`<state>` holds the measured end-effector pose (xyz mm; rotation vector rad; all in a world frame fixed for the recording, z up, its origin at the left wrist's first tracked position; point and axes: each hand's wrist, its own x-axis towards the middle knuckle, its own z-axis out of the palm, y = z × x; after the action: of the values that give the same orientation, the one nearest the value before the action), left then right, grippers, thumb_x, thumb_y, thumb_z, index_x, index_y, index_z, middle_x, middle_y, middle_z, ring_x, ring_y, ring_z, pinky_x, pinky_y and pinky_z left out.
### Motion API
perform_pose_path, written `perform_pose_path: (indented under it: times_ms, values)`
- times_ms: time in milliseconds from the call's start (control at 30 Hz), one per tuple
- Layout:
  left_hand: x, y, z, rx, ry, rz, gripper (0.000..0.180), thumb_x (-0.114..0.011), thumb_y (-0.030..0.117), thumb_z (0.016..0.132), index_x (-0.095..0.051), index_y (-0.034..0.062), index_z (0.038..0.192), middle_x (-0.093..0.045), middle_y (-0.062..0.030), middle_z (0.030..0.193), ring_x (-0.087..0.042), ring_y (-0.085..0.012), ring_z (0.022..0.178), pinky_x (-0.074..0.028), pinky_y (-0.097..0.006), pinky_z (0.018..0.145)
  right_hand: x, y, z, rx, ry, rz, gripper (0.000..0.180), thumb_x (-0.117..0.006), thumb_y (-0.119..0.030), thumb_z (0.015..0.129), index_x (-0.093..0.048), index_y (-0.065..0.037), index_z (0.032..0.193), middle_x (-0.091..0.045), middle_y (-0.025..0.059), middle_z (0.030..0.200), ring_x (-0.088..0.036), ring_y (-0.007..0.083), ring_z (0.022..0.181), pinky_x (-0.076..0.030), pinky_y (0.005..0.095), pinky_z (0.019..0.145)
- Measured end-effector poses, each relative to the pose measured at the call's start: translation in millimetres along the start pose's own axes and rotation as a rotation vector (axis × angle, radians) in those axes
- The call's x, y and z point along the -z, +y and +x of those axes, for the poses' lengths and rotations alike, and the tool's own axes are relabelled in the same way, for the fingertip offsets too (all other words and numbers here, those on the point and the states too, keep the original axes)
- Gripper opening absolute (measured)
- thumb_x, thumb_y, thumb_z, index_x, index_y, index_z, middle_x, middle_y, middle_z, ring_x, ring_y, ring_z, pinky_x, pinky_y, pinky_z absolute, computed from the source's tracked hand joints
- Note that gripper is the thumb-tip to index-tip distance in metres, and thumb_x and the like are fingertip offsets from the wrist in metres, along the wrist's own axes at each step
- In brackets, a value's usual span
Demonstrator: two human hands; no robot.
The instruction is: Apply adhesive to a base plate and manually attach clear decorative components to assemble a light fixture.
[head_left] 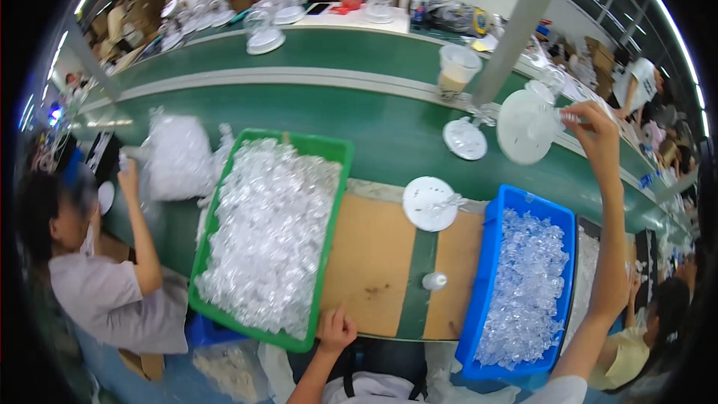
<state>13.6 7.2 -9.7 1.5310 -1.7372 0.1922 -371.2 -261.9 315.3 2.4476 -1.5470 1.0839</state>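
Raised at the far right, my right hand [594, 131] is closed at the edge of a round white disc [523, 129]; the fingers seem to pinch a small clear part joined to it. My left hand [336, 331] rests at the table's near edge beside the green crate [198, 284], fingers curled and nothing visible in them. A second white disc with a clear plastic part [426, 206] lies on the tan board [370, 262]. Another such disc [464, 140] sits farther back on the green belt. A small white bottle [434, 281] stands on the board.
Clear plastic pieces fill the green crate and a blue crate [479, 314] on the right. A bulging plastic bag [178, 157] lies at left. A drink cup [456, 73] stands near a grey post [516, 30]. Co-workers sit on both sides and across the belt.
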Motion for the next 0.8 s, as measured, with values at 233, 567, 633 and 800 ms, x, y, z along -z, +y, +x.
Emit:
perform_pose_path:
  times_ms: [233, 567, 633, 800]
  values:
    - [32, 22, 6, -0.044, 0.055, -0.297, 0.052, -0.062, 0.022, 0.077, -0.049, 0.002, 0.124, -0.042, -0.0234, 0.12, -0.044, -0.0411, 0.112, -0.041, -0.048, 0.09, -137, -167, -66, 0.253, -0.656, 0.393, 0.023, -0.069, 0.0, 0.068, -0.068, -0.007, 0.091, -0.063, 0.0086, 0.088, -0.061, 0.0256, 0.084, -0.049, 0.0338, 0.073]
    - [28, 23, 2, 0.07, -0.529, -0.204, 0.058, -0.058, 0.037, 0.084, -0.043, 0.0129, 0.135, -0.033, -0.0243, 0.138, -0.029, -0.037, 0.131, -0.028, -0.053, 0.102, -267, -225, -1, 0.14, -0.792, 0.03, 0.036, -0.066, -0.042, 0.074, -0.069, -0.009, 0.089, -0.066, 0.0133, 0.086, -0.063, 0.0313, 0.077, -0.049, 0.039, 0.068]
    - [27, 31, 4, 0.034, -0.521, -0.185, 0.059, -0.058, 0.039, 0.084, -0.043, 0.0118, 0.135, -0.035, -0.0245, 0.137, -0.03, -0.038, 0.13, -0.027, -0.053, 0.103, -309, -237, -10, 0.142, -0.82, -0.297, 0.034, -0.067, -0.04, 0.073, -0.069, -0.008, 0.084, -0.066, 0.0141, 0.083, -0.064, 0.031, 0.078, -0.05, 0.0406, 0.067]
    - [28, 38, 0, 0.017, -0.509, -0.229, 0.059, -0.059, 0.038, 0.084, -0.044, 0.0111, 0.133, -0.034, -0.0261, 0.136, -0.03, -0.0398, 0.13, -0.027, -0.052, 0.103, -340, -231, -35, 0.081, -0.713, -0.303, 0.036, -0.07, -0.039, 0.071, -0.066, -0.005, 0.082, -0.066, 0.0142, 0.081, -0.064, 0.0295, 0.078, -0.05, 0.0418, 0.065]
